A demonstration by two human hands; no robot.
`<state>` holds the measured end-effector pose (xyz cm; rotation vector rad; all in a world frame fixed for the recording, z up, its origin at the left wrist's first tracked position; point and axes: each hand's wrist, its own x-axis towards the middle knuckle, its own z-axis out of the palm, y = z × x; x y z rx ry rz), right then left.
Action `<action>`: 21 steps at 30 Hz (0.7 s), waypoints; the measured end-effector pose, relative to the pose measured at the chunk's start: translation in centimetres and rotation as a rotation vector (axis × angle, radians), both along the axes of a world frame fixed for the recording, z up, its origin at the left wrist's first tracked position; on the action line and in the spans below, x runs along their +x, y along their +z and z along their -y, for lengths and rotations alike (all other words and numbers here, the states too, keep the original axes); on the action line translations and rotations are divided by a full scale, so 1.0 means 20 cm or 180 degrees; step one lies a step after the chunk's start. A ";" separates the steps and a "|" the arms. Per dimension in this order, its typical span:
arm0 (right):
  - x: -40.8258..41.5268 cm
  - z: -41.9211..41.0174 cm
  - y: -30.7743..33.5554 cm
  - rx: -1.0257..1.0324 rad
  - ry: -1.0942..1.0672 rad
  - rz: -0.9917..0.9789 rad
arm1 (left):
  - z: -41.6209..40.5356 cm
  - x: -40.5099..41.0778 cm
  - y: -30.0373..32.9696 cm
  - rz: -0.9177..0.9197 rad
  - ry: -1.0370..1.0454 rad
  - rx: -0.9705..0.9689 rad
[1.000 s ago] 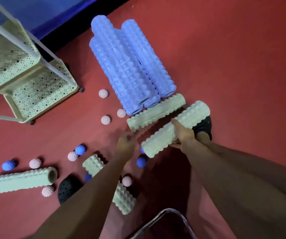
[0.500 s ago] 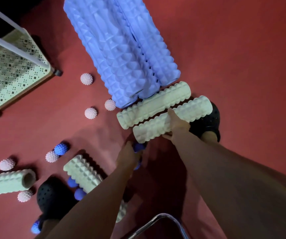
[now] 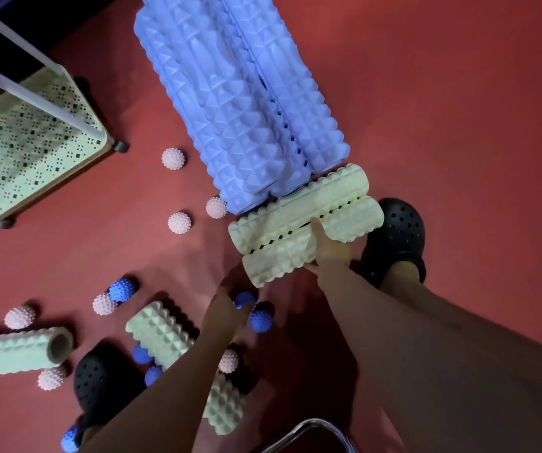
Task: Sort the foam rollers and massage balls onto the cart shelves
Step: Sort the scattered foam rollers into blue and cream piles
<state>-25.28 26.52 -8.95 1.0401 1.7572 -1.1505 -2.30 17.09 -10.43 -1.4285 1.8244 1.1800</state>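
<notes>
Both arms reach down; left hand (image 3: pixel 227 313) curled, right hand (image 3: pixel 330 248) gripping.

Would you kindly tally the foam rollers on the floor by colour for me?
Cream rollers: 4
Lavender rollers: 3
Total: 7

cart (image 3: pixel 34 148) cut off at left edge, blue rollers (image 3: pixel 230 93) cropped at top, left hand (image 3: pixel 227 313) blurred

red floor (image 3: pixel 459 93), black clogs (image 3: pixel 397 233), chrome tube (image 3: pixel 308 426)
</notes>
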 end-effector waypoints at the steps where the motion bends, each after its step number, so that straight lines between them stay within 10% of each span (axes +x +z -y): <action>1: 0.00 0.00 -0.01 -0.0011 -0.0060 -0.0059 | 0.00 0.02 -0.04 -0.0015 0.0083 -0.0001; 15: 0.06 0.08 0.01 0.0474 0.0575 0.0081 | 0.07 -0.06 0.40 0.0108 0.0126 -0.0407; 21: 0.30 0.07 0.57 0.0355 0.2657 -0.1171 | 0.13 0.01 0.80 -0.0087 -0.0017 -0.0748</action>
